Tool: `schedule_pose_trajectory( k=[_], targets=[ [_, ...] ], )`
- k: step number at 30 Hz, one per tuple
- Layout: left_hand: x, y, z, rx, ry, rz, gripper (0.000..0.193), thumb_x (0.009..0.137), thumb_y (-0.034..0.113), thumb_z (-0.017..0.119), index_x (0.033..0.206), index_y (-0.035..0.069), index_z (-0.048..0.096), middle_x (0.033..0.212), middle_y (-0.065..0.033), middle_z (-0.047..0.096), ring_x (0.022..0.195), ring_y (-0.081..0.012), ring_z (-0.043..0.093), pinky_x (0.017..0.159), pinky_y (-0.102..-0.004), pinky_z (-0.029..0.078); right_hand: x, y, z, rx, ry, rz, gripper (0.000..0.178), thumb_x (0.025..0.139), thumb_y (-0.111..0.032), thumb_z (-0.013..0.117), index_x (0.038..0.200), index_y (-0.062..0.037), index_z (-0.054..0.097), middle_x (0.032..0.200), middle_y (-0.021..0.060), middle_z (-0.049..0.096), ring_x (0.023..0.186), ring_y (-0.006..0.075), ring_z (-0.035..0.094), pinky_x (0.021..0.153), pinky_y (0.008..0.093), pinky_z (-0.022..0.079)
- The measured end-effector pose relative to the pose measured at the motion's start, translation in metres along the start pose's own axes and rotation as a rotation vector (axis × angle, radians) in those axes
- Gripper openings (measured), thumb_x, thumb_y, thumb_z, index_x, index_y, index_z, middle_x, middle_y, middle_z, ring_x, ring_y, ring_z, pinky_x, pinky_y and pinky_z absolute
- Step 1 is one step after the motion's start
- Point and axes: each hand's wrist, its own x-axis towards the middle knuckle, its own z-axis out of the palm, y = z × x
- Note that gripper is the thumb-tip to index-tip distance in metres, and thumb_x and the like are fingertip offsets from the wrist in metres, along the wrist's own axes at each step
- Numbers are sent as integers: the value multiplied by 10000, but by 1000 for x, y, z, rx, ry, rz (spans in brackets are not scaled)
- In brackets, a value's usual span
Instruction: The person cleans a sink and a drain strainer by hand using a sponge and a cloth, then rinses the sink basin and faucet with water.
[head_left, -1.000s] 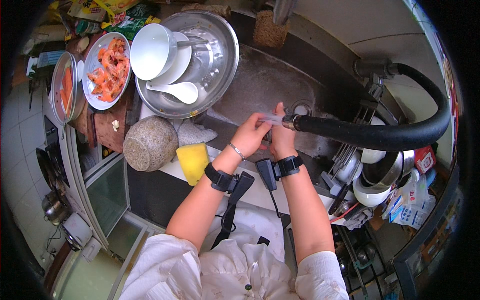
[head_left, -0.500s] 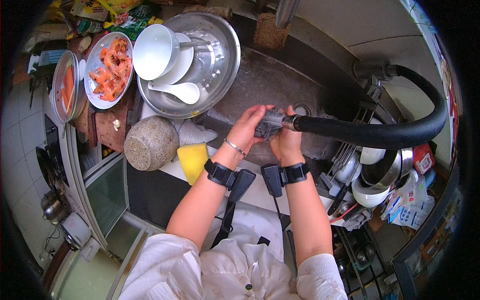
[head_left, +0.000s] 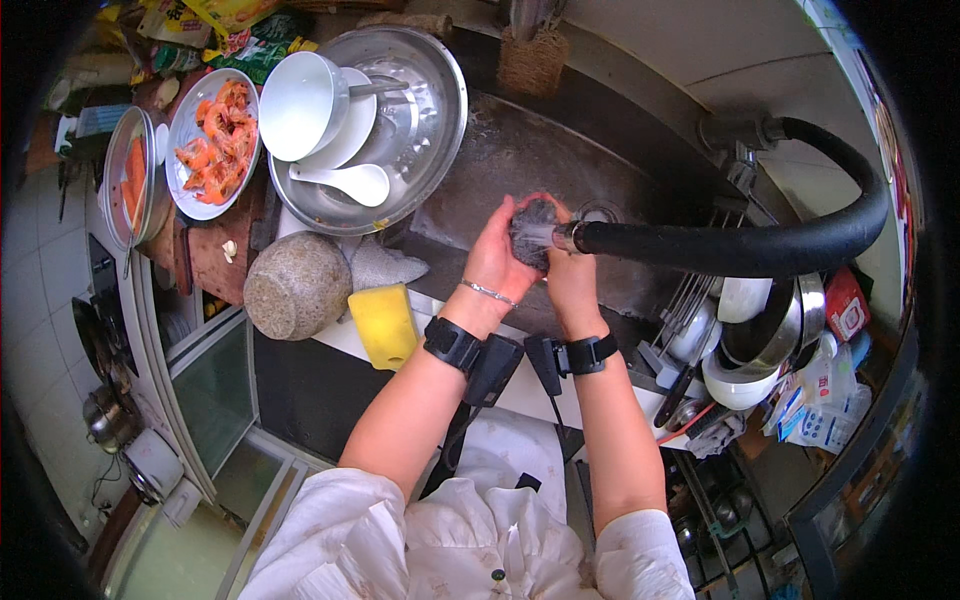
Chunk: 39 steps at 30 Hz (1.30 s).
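Over the sink [head_left: 470, 200], a grey scouring pad [head_left: 528, 252], probably steel wool, sits between my hands under running water from the black hose tap [head_left: 700, 247]. My left hand [head_left: 494, 258] is cupped round its left side, with the fingers pointing up and the thumb side partly hidden. My right hand [head_left: 571, 290] is against the pad's right side; the tap's nozzle covers part of its fingers. To the left lie a yellow sponge [head_left: 384, 326] and a grey cloth [head_left: 388, 265] beside a round stone pot [head_left: 298, 287].
A metal basin [head_left: 430, 150] at the upper left carries a white bowl [head_left: 300, 105], a plate and a spoon [head_left: 350, 183]. A plate of cooked shrimp [head_left: 180, 195] stands further left. Bowls and pans [head_left: 745, 390] crowd the right beside a wire rack [head_left: 690, 300].
My left hand has turned and opened more round the scouring pad, with its fingers now pointing up. My right hand has shifted slightly; water still runs onto the pad.
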Motion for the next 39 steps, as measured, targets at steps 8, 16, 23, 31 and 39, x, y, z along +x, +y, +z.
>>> schedule_pose_trajectory(
  k=[8,16,23,31,39],
  targets=[
    [-3,-16,-12,197,21,136,292,942,244,432,1194,113,498,1155,-76,558,1045,-200,522,931,-373,404,-3,18,10,-88,-130,-41,511,910,-234,422,1362,-22,314,1428,224,242,1331,302,229,1077,350,175],
    [-3,2,-8,200,75,-24,354,924,374,466,1125,92,538,1090,-66,575,999,-174,527,864,-333,435,-26,4,30,-136,-33,-86,469,908,-178,404,1338,-5,331,1400,206,288,1310,311,259,1073,347,190],
    [-16,-29,7,266,105,100,363,906,370,492,1125,83,535,1073,-45,562,996,-168,518,881,-339,415,14,18,8,-198,2,-101,426,951,-261,386,1305,-25,395,1360,230,353,1272,347,326,1056,377,226],
    [5,-13,-10,48,108,112,402,916,403,454,1151,83,518,1154,-68,537,1059,-190,500,913,-356,403,-6,-3,22,-156,-121,-64,470,925,-223,400,1346,-21,347,1434,178,256,1348,280,181,1088,349,144],
    [-1,4,-5,188,18,-29,296,869,124,490,1156,51,474,1104,-122,548,981,-235,549,871,-373,461,-11,-26,-12,-944,-88,-242,595,864,-310,523,1357,-38,331,1371,212,343,1339,334,208,1063,469,158]
  ],
)
